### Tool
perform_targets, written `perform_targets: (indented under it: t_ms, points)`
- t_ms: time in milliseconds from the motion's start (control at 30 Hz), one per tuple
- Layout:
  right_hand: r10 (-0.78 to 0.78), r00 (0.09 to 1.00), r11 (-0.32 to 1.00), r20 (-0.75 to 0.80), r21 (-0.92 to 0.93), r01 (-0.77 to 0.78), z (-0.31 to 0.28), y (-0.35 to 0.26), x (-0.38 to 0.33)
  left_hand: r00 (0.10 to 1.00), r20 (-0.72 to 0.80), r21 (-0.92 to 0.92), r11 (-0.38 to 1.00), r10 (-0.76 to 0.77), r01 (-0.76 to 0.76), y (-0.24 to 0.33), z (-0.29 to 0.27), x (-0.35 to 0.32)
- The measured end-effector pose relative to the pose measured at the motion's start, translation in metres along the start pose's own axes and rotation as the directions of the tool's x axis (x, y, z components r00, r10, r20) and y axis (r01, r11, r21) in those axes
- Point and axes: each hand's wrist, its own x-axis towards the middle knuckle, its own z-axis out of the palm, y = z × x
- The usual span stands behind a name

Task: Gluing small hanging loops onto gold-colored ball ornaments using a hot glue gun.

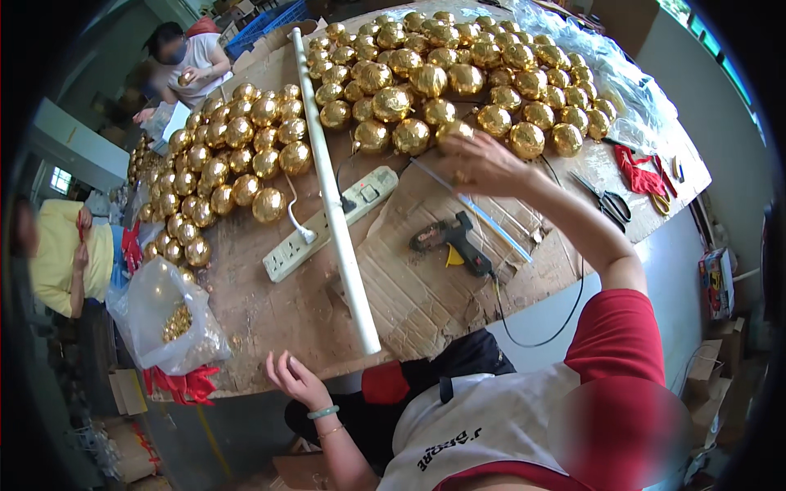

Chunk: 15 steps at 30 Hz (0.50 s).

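Note:
My right hand (485, 164) stretches over the table to the near edge of a large group of shiny gold balls. Its spread fingers lie over one gold ball (454, 131), partly covering it; whether they grip it is unclear. Below that hand, a black glue gun (458, 244) with a yellow trigger rests on flattened cardboard (401, 278), its cable running off to the right. My left hand (296, 381), with a pale green bangle at the wrist, hovers by the table's front edge. It holds nothing, and its fingers are apart.
A white pipe (340, 213) crosses the table, with a white power strip (286, 254) beneath it. Left of it are more gold balls (237, 132) and a plastic bag (164, 327). Scissors (610, 200) and red cloth (637, 170) lie right. Two people (184, 65) work at the left.

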Motion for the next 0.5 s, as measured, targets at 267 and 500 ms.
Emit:
perform_targets:
  t_ms: [267,500]
  points:
    - [0.182,0.953,0.982,-0.244,-0.005,-0.188,-0.078,0.007,0.006,0.984,-0.130,-0.380,0.923,-0.119,0.062,0.024,-0.063,0.041]
    - [-0.245,0.522,0.868,-0.817,0.054,0.493,-0.237,-0.098,-0.049,0.892,-0.415,-0.614,0.670,0.176,-0.418,0.102,-0.180,0.110]
